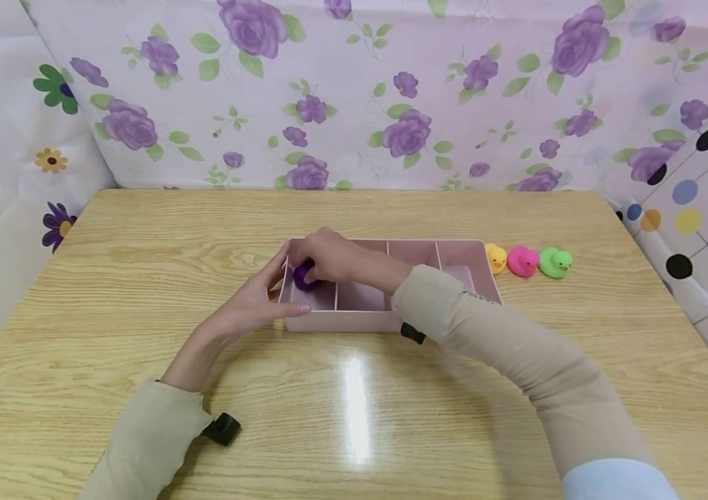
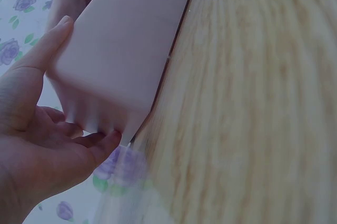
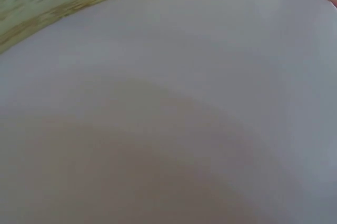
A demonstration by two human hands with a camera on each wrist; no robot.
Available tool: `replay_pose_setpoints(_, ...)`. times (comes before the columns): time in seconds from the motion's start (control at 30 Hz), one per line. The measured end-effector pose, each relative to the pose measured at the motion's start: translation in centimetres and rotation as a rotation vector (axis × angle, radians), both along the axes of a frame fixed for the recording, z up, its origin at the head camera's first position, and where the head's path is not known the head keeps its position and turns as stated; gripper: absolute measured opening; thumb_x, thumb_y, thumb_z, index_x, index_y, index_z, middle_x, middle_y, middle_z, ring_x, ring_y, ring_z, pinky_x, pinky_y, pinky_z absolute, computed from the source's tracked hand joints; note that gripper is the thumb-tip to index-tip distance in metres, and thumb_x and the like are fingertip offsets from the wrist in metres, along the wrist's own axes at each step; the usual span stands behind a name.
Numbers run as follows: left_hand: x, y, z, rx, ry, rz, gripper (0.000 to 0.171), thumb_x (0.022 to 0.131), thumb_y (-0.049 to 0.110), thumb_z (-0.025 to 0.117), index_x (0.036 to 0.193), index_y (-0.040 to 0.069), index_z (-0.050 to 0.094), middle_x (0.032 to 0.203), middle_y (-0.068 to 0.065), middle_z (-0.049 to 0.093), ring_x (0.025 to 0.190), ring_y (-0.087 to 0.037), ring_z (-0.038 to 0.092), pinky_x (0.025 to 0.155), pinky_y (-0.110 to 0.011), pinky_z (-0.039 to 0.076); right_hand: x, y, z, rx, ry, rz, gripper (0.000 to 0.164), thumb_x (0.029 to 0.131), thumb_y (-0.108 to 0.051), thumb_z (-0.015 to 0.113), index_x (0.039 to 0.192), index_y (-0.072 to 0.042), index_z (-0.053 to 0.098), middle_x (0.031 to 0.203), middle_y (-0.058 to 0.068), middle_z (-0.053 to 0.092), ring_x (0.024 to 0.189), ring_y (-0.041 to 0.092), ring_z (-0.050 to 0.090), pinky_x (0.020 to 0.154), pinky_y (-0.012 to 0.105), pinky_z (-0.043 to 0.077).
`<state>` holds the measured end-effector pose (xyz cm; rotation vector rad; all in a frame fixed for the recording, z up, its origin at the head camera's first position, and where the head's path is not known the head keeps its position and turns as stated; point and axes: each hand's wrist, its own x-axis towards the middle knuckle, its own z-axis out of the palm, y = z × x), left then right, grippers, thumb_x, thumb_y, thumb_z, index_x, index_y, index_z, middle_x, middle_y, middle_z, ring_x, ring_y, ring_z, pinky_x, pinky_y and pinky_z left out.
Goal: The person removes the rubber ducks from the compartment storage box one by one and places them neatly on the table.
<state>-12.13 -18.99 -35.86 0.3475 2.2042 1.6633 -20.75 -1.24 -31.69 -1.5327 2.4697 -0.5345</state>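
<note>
A pale pink divided box (image 1: 360,321) stands on the table, its long side facing me. My left hand (image 1: 253,300) grips the box's left end, thumb along the front rim and fingers against the end wall. In the left wrist view that hand (image 2: 47,134) shows its fingertips bent against the end wall. My right hand (image 1: 332,255) reaches over the box into its leftmost compartment. There it holds a small, rounded purple thing (image 1: 304,276), partly hidden by the fingers. The box's pink wall (image 3: 174,77) fills most of the right wrist view.
Just past the box's right end, a yellow rubber duck (image 1: 496,258), a pink duck (image 1: 523,261) and a green duck (image 1: 556,263) stand in a row. The wooden table (image 1: 141,278) ends at a flowered cloth (image 1: 354,90) behind it.
</note>
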Motion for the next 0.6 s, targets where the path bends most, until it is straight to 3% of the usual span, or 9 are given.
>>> replay_pose_setpoints(0.6,-0.07,-0.04,-0.01,0.025,0.019,-0.027,0.101,0.089,0.012,0.070,0.156,0.023,-0.005,0.161,-0.004,0.002,0.145,-0.023,0.005,0.116,-0.046,0.014,0.53,0.50,0.58,-0.011,-0.087,-0.034,0.020,0.089,-0.004,0.068,0.108,0.000,0.072,0.101,0.009,0.070,0.089,0.019,0.063,0.079,0.023,0.050)
